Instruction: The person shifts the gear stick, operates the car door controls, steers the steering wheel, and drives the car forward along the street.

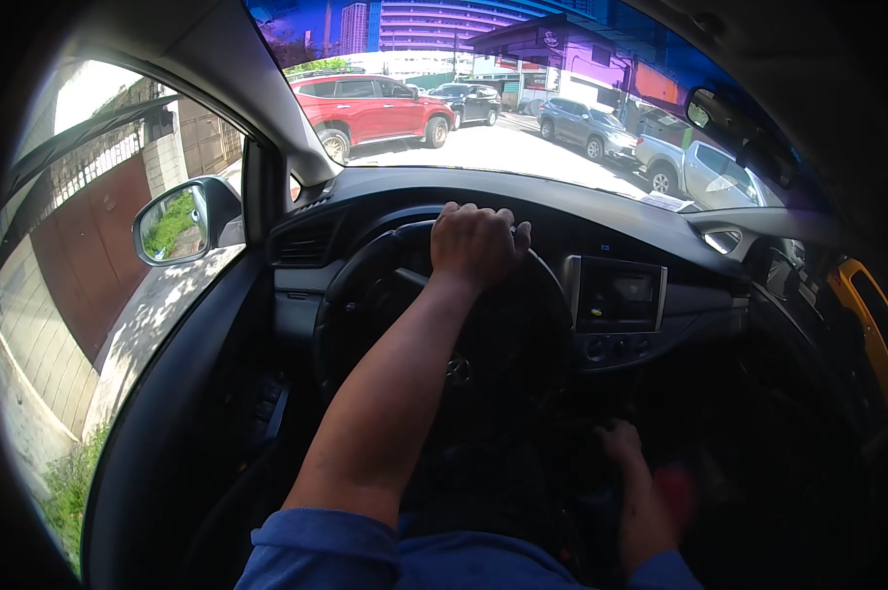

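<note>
My left hand [475, 242] is closed over the top of the black steering wheel [338, 297], with its knuckles up and the arm reaching across the wheel's middle. Low on the right, in deep shadow, my right hand [618, 440] is held beside the center of the car below the dashboard. Its fingers look curled, but what they hold is too dark to make out. Blue sleeves show on both arms.
A screen [619, 295] sits in the dashboard right of the wheel. Outside the windshield stand a red SUV [370, 106], a dark SUV [467, 102], a gray SUV [587, 128] and a silver pickup [705, 167]. The side mirror [176, 224] and a wall are on the left.
</note>
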The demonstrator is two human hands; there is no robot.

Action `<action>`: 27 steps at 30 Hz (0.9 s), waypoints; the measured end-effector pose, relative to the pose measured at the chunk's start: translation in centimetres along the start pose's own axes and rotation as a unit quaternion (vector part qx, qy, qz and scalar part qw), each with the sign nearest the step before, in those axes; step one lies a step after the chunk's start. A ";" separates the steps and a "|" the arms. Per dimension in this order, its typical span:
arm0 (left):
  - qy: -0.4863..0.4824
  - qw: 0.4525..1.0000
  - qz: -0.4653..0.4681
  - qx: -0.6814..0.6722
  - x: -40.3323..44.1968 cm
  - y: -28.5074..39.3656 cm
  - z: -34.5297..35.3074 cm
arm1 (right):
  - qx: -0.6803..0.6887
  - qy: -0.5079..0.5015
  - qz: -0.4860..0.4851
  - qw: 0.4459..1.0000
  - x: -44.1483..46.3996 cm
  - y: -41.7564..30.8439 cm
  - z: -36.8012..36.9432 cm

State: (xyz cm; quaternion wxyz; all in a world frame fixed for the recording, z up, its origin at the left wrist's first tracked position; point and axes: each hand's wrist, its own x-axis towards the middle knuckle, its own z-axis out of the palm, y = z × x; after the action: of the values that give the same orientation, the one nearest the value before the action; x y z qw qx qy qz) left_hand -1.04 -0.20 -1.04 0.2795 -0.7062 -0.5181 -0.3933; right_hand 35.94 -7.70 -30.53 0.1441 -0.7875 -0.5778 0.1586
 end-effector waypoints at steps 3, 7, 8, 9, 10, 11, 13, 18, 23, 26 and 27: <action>-0.002 1.000 -0.001 -0.001 0.0 0.0 0.0 | 0.001 0.002 0.000 1.000 0.3 0.4 0.3; -0.002 1.000 0.006 -0.003 0.0 -0.1 -0.1 | 0.001 0.003 -0.008 1.000 -0.3 -0.1 -0.3; 0.000 1.000 0.007 -0.004 0.0 -0.1 -0.1 | 0.000 -0.006 -0.003 1.000 -0.2 -0.1 -0.3; 0.002 1.000 0.008 -0.004 0.0 -0.1 0.0 | -0.002 -0.015 0.000 1.000 -0.1 -0.1 -0.4; 0.004 1.000 0.008 -0.004 -0.1 -0.1 -0.1 | -0.003 -0.024 0.004 1.000 0.1 0.0 -0.3; 0.005 1.000 0.007 0.000 -0.1 -0.1 -0.1 | -0.005 -0.020 0.002 1.000 0.2 0.1 -0.2; 0.007 1.000 0.005 0.006 -0.1 0.0 0.0 | -0.008 -0.012 -0.002 1.000 0.1 0.0 -0.1; 0.004 1.000 0.000 -0.005 0.0 0.0 0.0 | -0.005 -0.022 0.001 1.000 0.1 0.0 -0.3; 0.005 1.000 0.008 -0.010 0.0 -0.1 -0.1 | -0.008 -0.014 -0.003 1.000 0.5 0.4 0.2; 0.004 1.000 0.007 -0.008 0.0 -0.1 -0.1 | -0.010 -0.012 -0.007 1.000 0.5 0.5 0.2; 0.003 1.000 0.008 -0.007 0.0 -0.1 -0.1 | -0.011 -0.009 -0.008 1.000 0.6 0.6 0.3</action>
State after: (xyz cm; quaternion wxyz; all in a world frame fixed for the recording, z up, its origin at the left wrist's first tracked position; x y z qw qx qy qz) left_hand -1.17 -0.26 -0.98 0.2792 -0.7109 -0.5092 -0.3968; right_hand 36.48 -7.29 -31.09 0.1319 -0.7830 -0.5869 0.1585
